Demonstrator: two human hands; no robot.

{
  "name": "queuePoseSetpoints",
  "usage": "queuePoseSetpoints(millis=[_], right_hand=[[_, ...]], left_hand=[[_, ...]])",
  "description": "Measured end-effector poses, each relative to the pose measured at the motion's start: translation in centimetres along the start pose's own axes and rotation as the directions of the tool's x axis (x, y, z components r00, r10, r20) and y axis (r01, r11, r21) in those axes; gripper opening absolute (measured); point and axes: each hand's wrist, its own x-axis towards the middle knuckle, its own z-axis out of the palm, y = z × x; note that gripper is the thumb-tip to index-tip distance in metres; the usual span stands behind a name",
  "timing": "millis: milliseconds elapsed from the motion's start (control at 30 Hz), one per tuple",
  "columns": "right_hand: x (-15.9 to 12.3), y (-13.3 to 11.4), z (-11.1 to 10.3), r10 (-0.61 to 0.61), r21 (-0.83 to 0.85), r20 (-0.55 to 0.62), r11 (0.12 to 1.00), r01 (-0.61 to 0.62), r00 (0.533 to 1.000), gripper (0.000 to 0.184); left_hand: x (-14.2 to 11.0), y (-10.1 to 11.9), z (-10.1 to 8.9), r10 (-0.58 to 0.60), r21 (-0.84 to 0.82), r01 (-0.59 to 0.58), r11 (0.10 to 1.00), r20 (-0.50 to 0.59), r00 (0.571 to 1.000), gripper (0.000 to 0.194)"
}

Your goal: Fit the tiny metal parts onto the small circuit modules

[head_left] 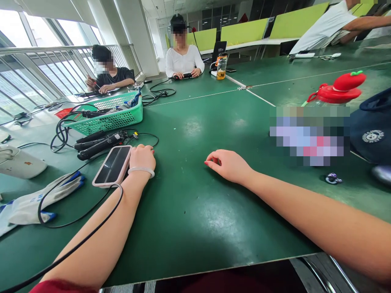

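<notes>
My left hand (142,158), with a pale bangle (141,171) at the wrist, rests on the green table in a loose fist. It lies against the right edge of a phone (112,166) in a pink case, whose screen is dark. No object sticks out of its curled fingers. A black cable (82,240) runs across my left forearm. Farther right, my right hand (229,165) lies on its side on the tabletop. Its fingers are bent, with thumb and forefinger close together and nothing visible between them.
Black handheld devices (102,144) lie before a green basket (116,116) of cables and tools. Gloves (45,199) and a white container (20,162) are at left. A red-lidded bottle (339,91), dark bag (372,126) and small shiny item (332,178) are at right. People sit across the table.
</notes>
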Motion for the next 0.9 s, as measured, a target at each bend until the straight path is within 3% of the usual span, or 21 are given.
queuePoseSetpoints(millis=[100,200,333,400,467,533,600,733,900], right_hand=[[0.0,0.0,0.1,-0.008,0.013,0.019,1.0,0.008,1.0,0.027],[0.1,-0.1,0.2,-0.045,0.038,0.058,0.998,0.043,0.997,0.026],[0.3,-0.5,0.7,-0.117,0.066,0.091,0.992,0.111,0.989,0.021],[0.6,-0.7,1.1,-0.137,0.064,0.094,0.989,0.132,0.986,0.015],[0.8,-0.7,1.3,-0.118,0.046,0.091,0.992,0.114,0.989,0.016],[1.0,-0.6,1.4,-0.073,0.022,0.086,0.997,0.072,0.994,0.025],[1.1,-0.5,1.4,-0.041,0.01,0.084,0.999,0.04,0.996,0.032],[1.1,-0.4,1.4,-0.031,-0.005,0.082,0.999,0.032,0.996,0.035],[1.1,-0.6,2.0,-0.104,-0.042,0.084,0.993,0.108,0.991,0.028]], left_hand=[[0.6,-0.4,0.5,-0.177,-0.261,0.172,0.95,0.006,0.984,0.034],[1.0,-0.5,0.9,-0.219,-0.422,0.231,0.876,0.078,0.973,0.037],[0.1,1.8,1.7,-0.114,-0.529,0.15,0.835,0.101,0.988,0.034],[-1.2,4.0,2.2,-0.003,-0.774,0.103,0.625,0.13,0.992,0.034],[-2.6,6.2,2.3,0.112,-0.903,0.092,0.421,0.152,0.982,0.036],[-3.9,7.9,2.1,0.231,-0.943,0.061,0.328,0.142,0.962,0.034],[-4.7,8.7,1.6,0.283,-0.954,0.046,0.298,0.134,0.95,0.031],[-5.1,8.7,1.4,0.307,-0.962,0.105,0.253,0.183,0.934,0.03],[-5.1,8.7,1.9,0.401,-0.954,0.3,0.015,0.28,0.872,0.043]])
